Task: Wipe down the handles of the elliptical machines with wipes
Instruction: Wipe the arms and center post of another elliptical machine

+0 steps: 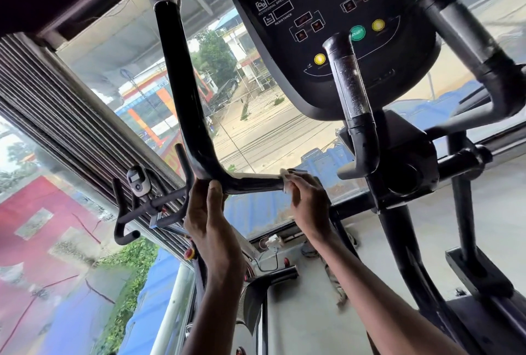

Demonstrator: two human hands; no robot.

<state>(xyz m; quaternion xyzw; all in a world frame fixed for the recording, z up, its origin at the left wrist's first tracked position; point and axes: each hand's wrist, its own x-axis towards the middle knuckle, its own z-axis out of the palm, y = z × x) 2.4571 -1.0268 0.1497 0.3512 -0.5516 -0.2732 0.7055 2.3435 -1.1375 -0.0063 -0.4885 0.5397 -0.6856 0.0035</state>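
The elliptical (398, 161) has a left handle (182, 76). The left hand (207, 212) curls around its bend. The right hand (308, 198) has its fingers clamped on a wipe (285, 181) at the lower bar's inner end. Wiping looks underway, and the next move calls for sliding the wipe toward the bend.

The long handle (182, 93) rises left of the console (336, 27). The left hand (210, 212) grips its bend; to the right, the right hand (307, 198) holds a wipe (285, 181) on its lower bar. A short grip (350, 90) stands before the console
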